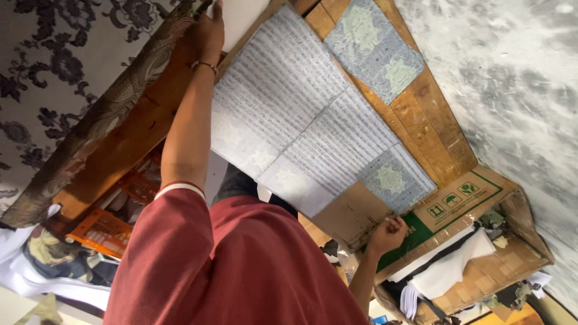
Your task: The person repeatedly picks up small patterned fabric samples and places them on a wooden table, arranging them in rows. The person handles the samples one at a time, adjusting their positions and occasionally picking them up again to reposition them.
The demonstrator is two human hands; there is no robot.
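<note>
The view is turned sideways. The left hand (209, 31) grips the upper edge of a large pale patterned cloth (289, 114), fingers curled over it. The right hand (388, 235) pinches the cloth's opposite edge, fingers closed. The hands are well apart, and the cloth is stretched flat between them on the wooden tabletop (430, 129). Just beside the right hand lies a flattened cardboard box (445, 207). A dark floral fabric (90, 129) runs alongside the left arm.
</note>
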